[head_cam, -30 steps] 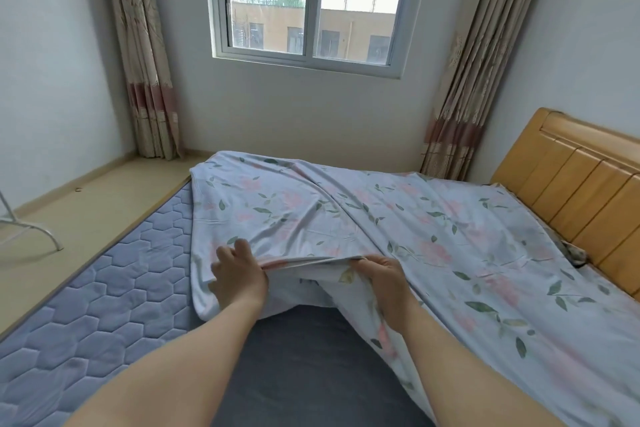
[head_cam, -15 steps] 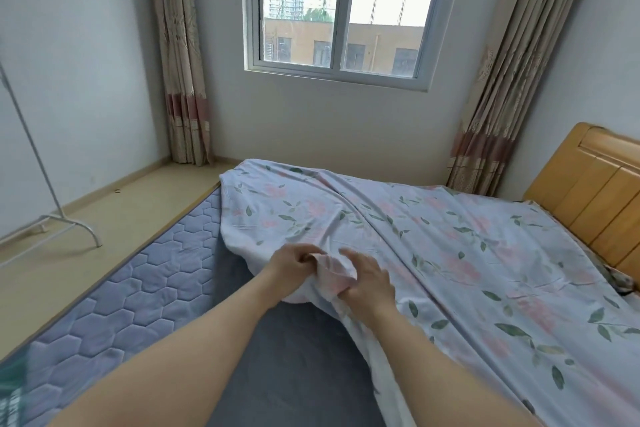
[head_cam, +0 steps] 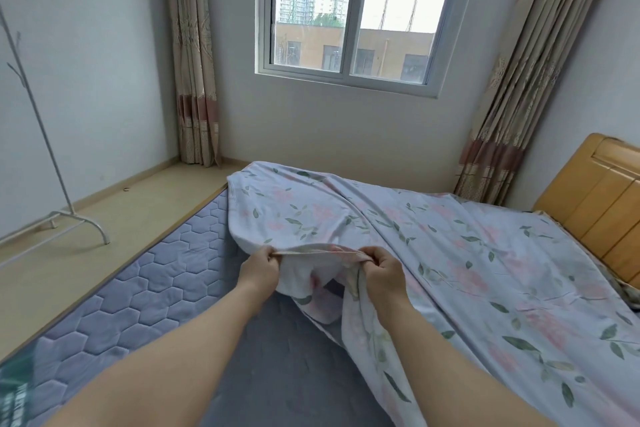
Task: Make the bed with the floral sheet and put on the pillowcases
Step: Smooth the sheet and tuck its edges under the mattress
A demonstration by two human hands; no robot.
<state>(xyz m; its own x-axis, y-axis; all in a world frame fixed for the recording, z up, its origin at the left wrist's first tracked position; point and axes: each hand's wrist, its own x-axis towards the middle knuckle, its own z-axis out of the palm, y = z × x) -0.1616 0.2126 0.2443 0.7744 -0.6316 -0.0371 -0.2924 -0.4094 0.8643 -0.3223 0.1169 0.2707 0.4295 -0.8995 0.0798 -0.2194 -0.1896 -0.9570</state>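
**A:** What are you gripping right now?

**B:** You are pinching the hem of the sheet (head_cam: pixel 450 253) with both hands. Your left hand (head_cam: pixel 259 270) and right hand (head_cam: pixel 382 269) are curling fingers and thumbs round a raised fold, with a short stretch taut between them. The sheet is lying over the right part of the mattress (head_cam: pixel 145 281).

**A:** What could be going wrong?

**B:** As I judge it, you are gripping only a narrow piece. Pulling it toward the bare left side may be dragging the cloth askew, or away from the headboard (head_cam: pixel 595 204). The ridge running to the far corner may be setting into a crease.

**A:** Any writing?

**B:** A green label (head_cam: pixel 12 388) with pale lettering is showing on the mattress's near left edge, too blurred to read.
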